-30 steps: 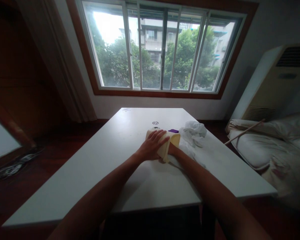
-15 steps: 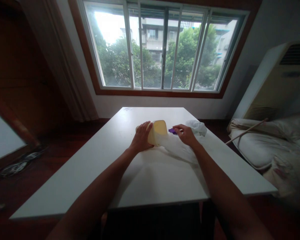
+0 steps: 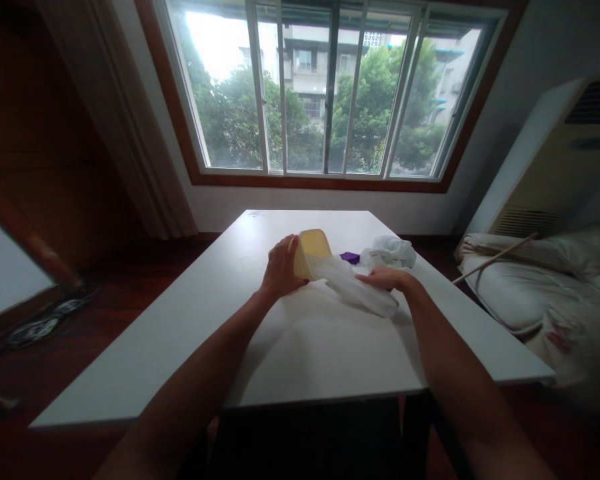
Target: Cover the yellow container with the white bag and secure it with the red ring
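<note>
My left hand (image 3: 282, 269) grips a yellowish plastic container (image 3: 314, 245), tipped on its side on the table with its broad face toward the right. A white plastic bag (image 3: 353, 291) covers the container's lower right part and trails off to the right. My right hand (image 3: 386, 277) has its fingers closed on the bag's upper edge. Just beyond that hand lies a small purple object (image 3: 350, 257), its kind unclear. Beside it on the right sits a crumpled white plastic bag (image 3: 390, 252).
Everything rests on a white table (image 3: 180, 333). A window (image 3: 330, 100) is behind it. To the right, a covered seat (image 3: 505, 287) has a thin stick (image 3: 495, 259) across it, near a standing air conditioner (image 3: 545, 160). Cables (image 3: 50, 327) lie on the floor at left.
My right hand has left the purple object, which now lies on the table, and has moved down onto the bag. The left hand still holds the container, now slightly more raised.
</note>
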Action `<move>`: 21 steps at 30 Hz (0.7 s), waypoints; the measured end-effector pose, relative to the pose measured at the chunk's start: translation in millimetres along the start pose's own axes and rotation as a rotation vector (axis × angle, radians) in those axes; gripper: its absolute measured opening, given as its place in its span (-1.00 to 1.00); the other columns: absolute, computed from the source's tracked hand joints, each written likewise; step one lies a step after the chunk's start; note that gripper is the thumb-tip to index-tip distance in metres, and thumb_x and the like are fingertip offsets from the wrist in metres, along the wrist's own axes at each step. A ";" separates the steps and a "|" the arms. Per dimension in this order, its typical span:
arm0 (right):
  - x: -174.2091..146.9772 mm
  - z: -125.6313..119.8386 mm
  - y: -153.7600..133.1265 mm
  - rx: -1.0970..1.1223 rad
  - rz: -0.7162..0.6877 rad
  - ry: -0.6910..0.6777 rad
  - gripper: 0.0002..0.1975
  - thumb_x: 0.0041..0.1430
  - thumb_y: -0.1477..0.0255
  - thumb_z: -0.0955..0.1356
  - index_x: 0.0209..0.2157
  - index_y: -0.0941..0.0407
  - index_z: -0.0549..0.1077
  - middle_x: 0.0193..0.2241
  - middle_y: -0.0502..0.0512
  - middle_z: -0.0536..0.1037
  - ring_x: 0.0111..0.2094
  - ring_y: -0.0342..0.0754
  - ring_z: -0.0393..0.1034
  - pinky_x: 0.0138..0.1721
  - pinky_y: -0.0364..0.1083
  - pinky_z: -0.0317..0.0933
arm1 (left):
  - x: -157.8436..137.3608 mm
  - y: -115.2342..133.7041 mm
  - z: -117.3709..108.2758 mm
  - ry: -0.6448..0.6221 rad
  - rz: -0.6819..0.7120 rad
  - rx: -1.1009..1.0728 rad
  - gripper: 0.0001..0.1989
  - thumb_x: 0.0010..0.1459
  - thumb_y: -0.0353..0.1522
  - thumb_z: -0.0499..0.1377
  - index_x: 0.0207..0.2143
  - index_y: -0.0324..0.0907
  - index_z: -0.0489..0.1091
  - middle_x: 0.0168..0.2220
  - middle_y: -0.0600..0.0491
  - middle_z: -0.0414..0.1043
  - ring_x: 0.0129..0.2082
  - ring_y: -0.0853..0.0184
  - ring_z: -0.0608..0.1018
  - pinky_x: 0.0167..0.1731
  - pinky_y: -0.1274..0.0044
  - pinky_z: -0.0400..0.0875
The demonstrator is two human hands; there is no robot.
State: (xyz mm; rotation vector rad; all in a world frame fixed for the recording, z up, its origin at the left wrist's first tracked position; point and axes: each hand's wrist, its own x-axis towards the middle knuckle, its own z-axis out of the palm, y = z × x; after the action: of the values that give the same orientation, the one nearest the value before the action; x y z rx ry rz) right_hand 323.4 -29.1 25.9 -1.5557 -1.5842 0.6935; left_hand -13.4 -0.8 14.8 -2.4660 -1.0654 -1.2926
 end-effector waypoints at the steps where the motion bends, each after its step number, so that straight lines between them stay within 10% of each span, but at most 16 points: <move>1: -0.5 2.6 -2.2 -0.056 0.062 -0.163 -0.56 -0.21 0.16 0.55 -0.72 0.22 0.43 -0.77 0.04 0.35 -0.71 -0.20 0.12 -0.59 -0.11 -0.02 | 0.3 0.8 -0.2 -0.006 -0.003 -0.004 0.25 -0.17 -0.11 0.40 0.40 -0.11 -0.32 0.37 -0.23 -0.16 0.34 -0.19 0.01 0.30 0.09 -0.11; 3: 0.0 7.0 -9.1 -0.075 0.094 -0.311 -0.60 -0.06 0.15 0.47 -0.62 0.23 0.49 -0.68 0.05 0.42 -0.65 -0.19 0.16 -0.56 -0.12 0.02 | 0.8 2.7 -0.6 -0.021 -0.003 -0.005 0.25 -0.16 -0.11 0.40 0.40 -0.10 -0.32 0.38 -0.23 -0.17 0.35 -0.19 0.00 0.30 0.08 -0.12; 9: -2.0 24.5 -39.5 0.259 -0.215 0.163 -0.57 0.09 0.08 0.35 -0.36 0.20 0.56 -0.48 0.03 0.52 -0.48 -0.12 0.28 -0.45 -0.15 0.12 | 0.9 12.4 -0.5 -0.077 0.093 0.055 0.15 -0.09 -0.16 0.35 0.40 -0.15 -0.26 0.38 -0.27 -0.15 0.36 -0.19 0.00 0.29 0.05 -0.16; 21: -33.5 58.1 -78.0 0.504 -0.469 0.041 -0.46 0.27 -0.03 0.18 -0.13 0.06 0.57 -0.25 0.08 0.61 -0.18 0.07 0.47 -0.07 0.02 0.31 | 0.8 42.5 -3.2 -0.204 0.307 0.285 -0.02 0.00 -0.09 0.28 0.37 -0.20 -0.05 0.39 -0.28 -0.13 0.37 -0.11 0.03 0.30 0.12 -0.11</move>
State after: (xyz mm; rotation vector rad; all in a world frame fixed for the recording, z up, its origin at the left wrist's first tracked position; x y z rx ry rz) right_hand 229.8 -61.2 54.1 -0.7924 -1.5163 0.7153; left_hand 12.7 -33.0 24.9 -2.4531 -0.8005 -0.7584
